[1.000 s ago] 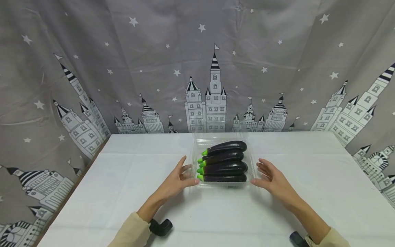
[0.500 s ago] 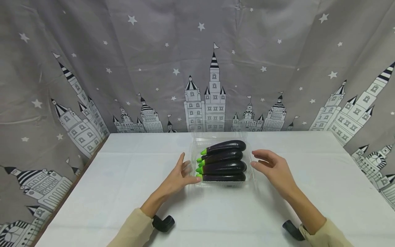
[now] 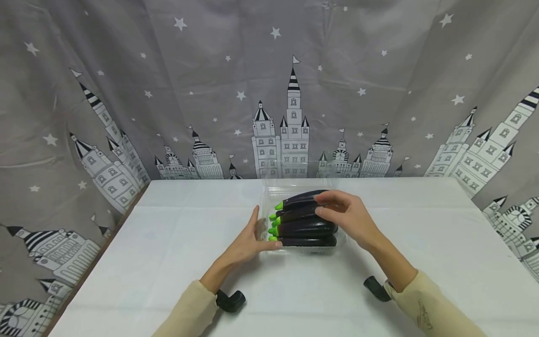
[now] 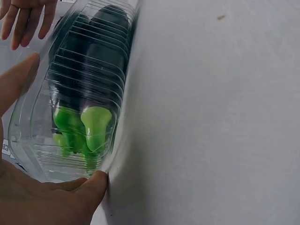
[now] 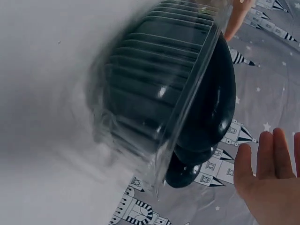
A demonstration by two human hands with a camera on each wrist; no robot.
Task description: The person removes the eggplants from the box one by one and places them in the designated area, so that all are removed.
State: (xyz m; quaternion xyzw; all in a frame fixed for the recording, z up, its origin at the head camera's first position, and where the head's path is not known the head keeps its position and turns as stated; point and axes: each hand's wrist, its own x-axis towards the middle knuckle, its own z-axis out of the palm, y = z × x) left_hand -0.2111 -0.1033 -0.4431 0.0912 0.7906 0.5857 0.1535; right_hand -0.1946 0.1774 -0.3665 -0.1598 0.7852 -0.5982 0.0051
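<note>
Several dark eggplants with bright green stems lie stacked in a clear plastic container on the table. My left hand grips the container's front left corner, thumb over the rim; the left wrist view has its fingertips low against the container. Over the right ends of the eggplants hovers my right hand, thumb and fingers slightly apart and loosely bent. In the right wrist view a gap separates this right hand from the eggplants. Part of the upper eggplants is hidden behind it.
The container's clear lid stands raised at the back, hard to see against the grey curtain printed with castles and stars. A white cloth covers the table. Black wrist mounts sit under both sleeves.
My right hand has moved left from beside the container to above the eggplants. My left hand has moved slightly right, its thumb further over the front rim. The eggplants stay put.
</note>
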